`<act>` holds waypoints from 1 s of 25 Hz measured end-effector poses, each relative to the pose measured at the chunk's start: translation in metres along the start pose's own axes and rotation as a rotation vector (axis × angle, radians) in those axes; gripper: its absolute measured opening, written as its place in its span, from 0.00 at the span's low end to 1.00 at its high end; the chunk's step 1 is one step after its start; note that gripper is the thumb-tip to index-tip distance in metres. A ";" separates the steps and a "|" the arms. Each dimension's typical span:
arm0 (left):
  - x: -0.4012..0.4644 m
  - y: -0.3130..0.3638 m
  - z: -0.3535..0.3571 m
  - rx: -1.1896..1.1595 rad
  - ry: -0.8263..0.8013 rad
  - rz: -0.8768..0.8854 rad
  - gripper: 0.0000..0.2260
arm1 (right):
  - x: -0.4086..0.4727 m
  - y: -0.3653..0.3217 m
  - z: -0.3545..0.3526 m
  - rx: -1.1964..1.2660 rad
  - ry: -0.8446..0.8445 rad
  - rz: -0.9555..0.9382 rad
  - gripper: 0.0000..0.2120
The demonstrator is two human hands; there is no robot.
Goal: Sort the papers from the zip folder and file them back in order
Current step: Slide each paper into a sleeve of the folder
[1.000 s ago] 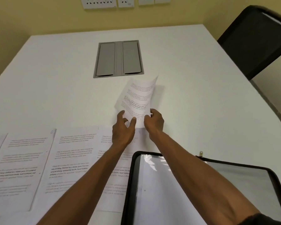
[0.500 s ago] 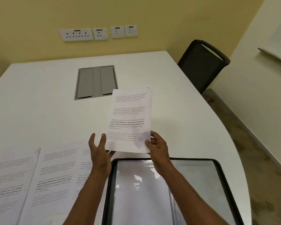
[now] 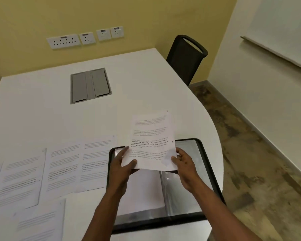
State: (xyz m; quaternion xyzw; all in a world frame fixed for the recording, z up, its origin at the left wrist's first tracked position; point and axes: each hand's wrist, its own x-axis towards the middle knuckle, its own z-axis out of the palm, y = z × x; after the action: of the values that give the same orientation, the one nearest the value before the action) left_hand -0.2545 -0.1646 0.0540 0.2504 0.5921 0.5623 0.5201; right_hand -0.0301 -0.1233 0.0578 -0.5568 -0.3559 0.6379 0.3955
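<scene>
Fingers of both hands grasp printed sheet [image 3: 152, 141] above open zip folder [image 3: 206, 164] holding paper.

Even, soft indoor light; shadows faint. White table [image 3: 42, 119] nearly overexposed. Bright glare patches on the clear sleeves of the folder [image 3: 189, 193]. Print on the held sheet [image 3: 151, 140] blurred, mostly unreadable. Wide-angle bending at frame edges; lower edge soft.

Your left hand [image 3: 122, 168] and right hand [image 3: 184, 166] pinch one printed sheet [image 3: 152, 141] by its lower corners above the open zip folder [image 3: 206, 169]; further sheets [image 3: 63, 167] lie left.
</scene>
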 end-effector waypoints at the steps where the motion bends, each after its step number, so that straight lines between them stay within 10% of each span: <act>1: -0.017 -0.011 0.008 -0.019 0.012 -0.041 0.22 | -0.010 0.007 -0.015 0.031 0.001 0.034 0.15; 10: -0.134 -0.113 0.087 0.111 0.180 -0.188 0.19 | -0.083 0.061 -0.129 0.274 -0.151 0.230 0.21; 25: -0.168 -0.164 0.109 0.227 0.069 -0.289 0.28 | -0.106 0.126 -0.154 0.201 0.147 0.417 0.20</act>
State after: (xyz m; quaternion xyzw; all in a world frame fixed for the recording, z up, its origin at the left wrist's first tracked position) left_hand -0.0537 -0.3081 -0.0230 0.2005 0.6988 0.4197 0.5434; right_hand 0.1159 -0.2719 -0.0290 -0.6211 -0.1379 0.6957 0.3336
